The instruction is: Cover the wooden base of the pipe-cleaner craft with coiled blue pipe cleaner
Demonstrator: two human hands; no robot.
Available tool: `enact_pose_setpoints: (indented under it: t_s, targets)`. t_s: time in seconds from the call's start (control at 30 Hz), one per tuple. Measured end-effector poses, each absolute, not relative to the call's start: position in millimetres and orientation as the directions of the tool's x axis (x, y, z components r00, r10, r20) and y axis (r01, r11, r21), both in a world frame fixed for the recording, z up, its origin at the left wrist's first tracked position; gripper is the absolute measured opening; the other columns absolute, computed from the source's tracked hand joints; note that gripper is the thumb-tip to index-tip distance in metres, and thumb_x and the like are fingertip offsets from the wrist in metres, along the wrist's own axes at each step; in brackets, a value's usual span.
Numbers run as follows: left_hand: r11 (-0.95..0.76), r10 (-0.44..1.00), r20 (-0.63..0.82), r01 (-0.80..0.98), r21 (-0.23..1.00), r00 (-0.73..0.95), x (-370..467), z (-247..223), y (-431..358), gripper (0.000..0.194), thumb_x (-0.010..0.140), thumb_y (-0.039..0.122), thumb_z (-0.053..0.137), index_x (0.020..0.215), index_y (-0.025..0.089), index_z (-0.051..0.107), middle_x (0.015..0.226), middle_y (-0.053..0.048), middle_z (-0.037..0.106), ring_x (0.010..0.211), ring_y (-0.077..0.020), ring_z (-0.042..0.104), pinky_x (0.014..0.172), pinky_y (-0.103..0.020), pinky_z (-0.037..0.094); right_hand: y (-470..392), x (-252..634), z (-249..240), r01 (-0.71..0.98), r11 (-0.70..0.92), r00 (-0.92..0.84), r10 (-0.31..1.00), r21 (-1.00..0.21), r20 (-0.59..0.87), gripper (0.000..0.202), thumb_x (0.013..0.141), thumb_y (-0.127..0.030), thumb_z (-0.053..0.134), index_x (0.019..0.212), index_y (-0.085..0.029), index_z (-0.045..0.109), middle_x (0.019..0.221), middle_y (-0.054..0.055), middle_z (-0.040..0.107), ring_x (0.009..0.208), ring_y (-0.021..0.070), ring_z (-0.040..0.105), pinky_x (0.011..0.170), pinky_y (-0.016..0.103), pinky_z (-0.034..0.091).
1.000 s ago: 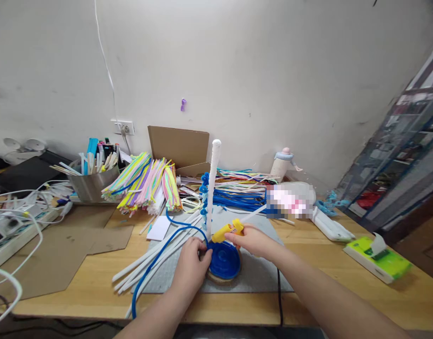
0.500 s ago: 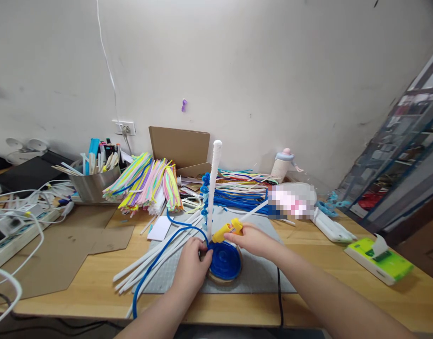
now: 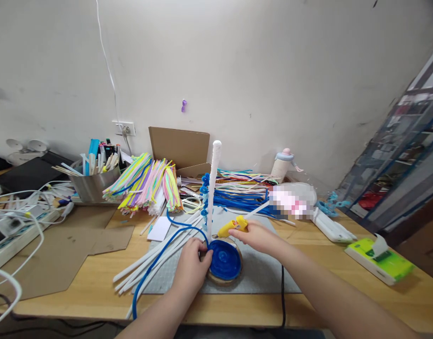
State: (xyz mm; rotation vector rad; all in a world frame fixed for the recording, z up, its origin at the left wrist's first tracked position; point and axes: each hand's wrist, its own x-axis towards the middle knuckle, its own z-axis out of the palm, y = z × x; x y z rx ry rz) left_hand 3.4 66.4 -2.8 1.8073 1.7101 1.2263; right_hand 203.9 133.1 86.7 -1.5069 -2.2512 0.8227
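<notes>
At the lower centre of the frame, a flat blue coil (image 3: 224, 259) lies on a round wooden base (image 3: 221, 283), itself set on a grey mat (image 3: 260, 278). A yellow glue gun (image 3: 233, 227) is gripped in the right hand (image 3: 254, 235), its nozzle pointed left toward the foot of an upright white rod (image 3: 212, 188); whether anything is touched by the tip cannot be told. The thumb and fingers of the left hand (image 3: 194, 259) are drawn in narrow at the coil's left edge, where a blue stem (image 3: 144, 272) arrives from the lower left; whether it is pinched cannot be made out. For a neat bond, glue is best laid in a thin line along the coil's outer edge, a short stretch at a time, with the stem pressed snugly against the previous turn until set. Fingertips should be held clear of the hot nozzle, and the black cable (image 3: 283, 296) at lower right should be left slack.
</notes>
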Motion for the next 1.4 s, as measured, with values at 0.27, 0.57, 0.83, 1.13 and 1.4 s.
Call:
enact_pose_setpoints:
  t_s: [0.27,0.57,0.83,1.13,1.4]
  targets:
    - [-0.193,0.939,0.327,0.616,0.763,-0.110,4,0,65,0.012,0.077,0.024,0.056,0.069,0.020,0.048,0.083,-0.003,0.055,0.080,-0.0184,0.055,0.071,-0.030,0.043,138,202,76,0.685,0.267,-0.445,0.890,-0.677,-0.099,0.037,0.079,-0.053,0.053,0.076,-0.018,0.066,0.071,0.001,0.067,0.064,0.0143,0.058,0.057,0.022,0.040]
    - [-0.199,0.938,0.331,0.615,0.763,-0.106,4,0,65,0.012,0.078,0.023,0.055,0.068,0.020,0.047,0.083,-0.003,0.054,0.080,-0.0188,0.054,0.071,-0.031,0.043,133,200,80,0.697,0.297,-0.437,0.897,-0.653,-0.059,0.037,0.079,-0.051,0.055,0.086,-0.018,0.069,0.086,0.005,0.071,0.077,0.0191,0.061,0.068,0.026,0.044]
    - [-0.210,0.936,0.332,0.570,0.794,-0.118,4,1,65,0.013,0.077,0.026,0.057,0.067,0.020,0.050,0.083,-0.003,0.055,0.079,-0.0193,0.055,0.070,-0.031,0.044,137,207,77,0.688,0.270,-0.426,0.902,-0.673,-0.074,0.038,0.080,-0.051,0.054,0.091,-0.018,0.069,0.090,0.005,0.071,0.081,0.0200,0.062,0.074,0.026,0.045]
    - [-0.210,0.935,0.335,0.582,0.786,-0.114,4,-1,65,0.013,0.077,0.024,0.056,0.068,0.020,0.048,0.082,-0.003,0.054,0.078,-0.0184,0.055,0.071,-0.032,0.044,135,212,78,0.728,0.195,-0.367,0.921,-0.657,-0.133,0.041,0.080,-0.054,0.052,0.086,-0.017,0.069,0.076,0.004,0.069,0.069,0.0183,0.061,0.063,0.024,0.044]
    - [-0.216,0.935,0.336,0.569,0.794,-0.113,4,1,66,0.012,0.076,0.023,0.056,0.068,0.020,0.049,0.083,-0.004,0.055,0.080,-0.0196,0.055,0.073,-0.033,0.044,135,221,77,0.726,0.153,-0.332,0.932,-0.671,-0.147,0.040,0.080,-0.052,0.052,0.084,-0.016,0.068,0.067,0.005,0.065,0.060,0.0176,0.059,0.056,0.024,0.042]
